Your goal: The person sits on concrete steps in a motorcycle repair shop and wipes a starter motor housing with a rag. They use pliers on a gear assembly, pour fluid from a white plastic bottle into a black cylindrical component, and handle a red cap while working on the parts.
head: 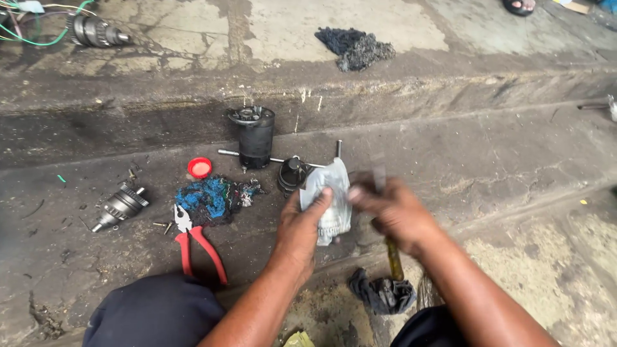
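Now my left hand (302, 225) grips a pale grey rag (329, 196) over the concrete floor (501, 160), near the black motor housing (256, 136), while my blurred right hand (395, 209) closes round a yellow-handled tool (393, 257).

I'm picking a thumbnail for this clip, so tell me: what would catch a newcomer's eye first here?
First the two hands at the centre: the left hand holds a pale metal housing, while the right hand, blurred, holds a tool with a yellowish handle. Next the bright red-handled pliers on the stained concrete floor at lower left, beside a blue rag and a small red cap. Behind them stands a black cylindrical motor body.
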